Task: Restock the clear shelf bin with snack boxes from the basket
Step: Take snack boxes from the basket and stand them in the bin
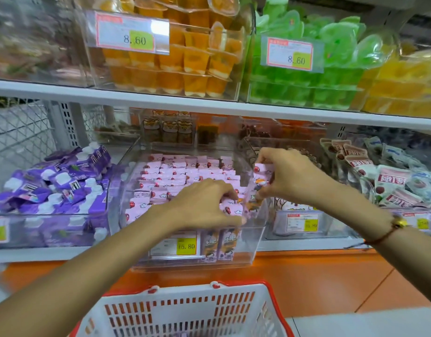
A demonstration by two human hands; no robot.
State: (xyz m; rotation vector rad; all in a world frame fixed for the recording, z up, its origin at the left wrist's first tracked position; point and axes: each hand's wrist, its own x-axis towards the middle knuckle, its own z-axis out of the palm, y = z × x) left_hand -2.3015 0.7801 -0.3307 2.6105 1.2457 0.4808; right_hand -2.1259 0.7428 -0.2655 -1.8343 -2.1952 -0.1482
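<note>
The clear shelf bin (255,242) stands on the middle shelf, packed with rows of small pink snack boxes (170,176). Inside it near the front right, my left hand (204,205) has its fingers curled round a pink box. My right hand (289,175) is over the bin's right wall and pinches several pink boxes held upright. The white basket with a red rim (185,312) sits below at the bottom centre; what lies inside it is hidden.
A bin of purple pouches (59,188) stands to the left and a bin of pink and pale-blue packets (389,183) to the right. Jelly cup bins (175,59) fill the shelf above. A price tag (175,245) hangs on the clear bin's front.
</note>
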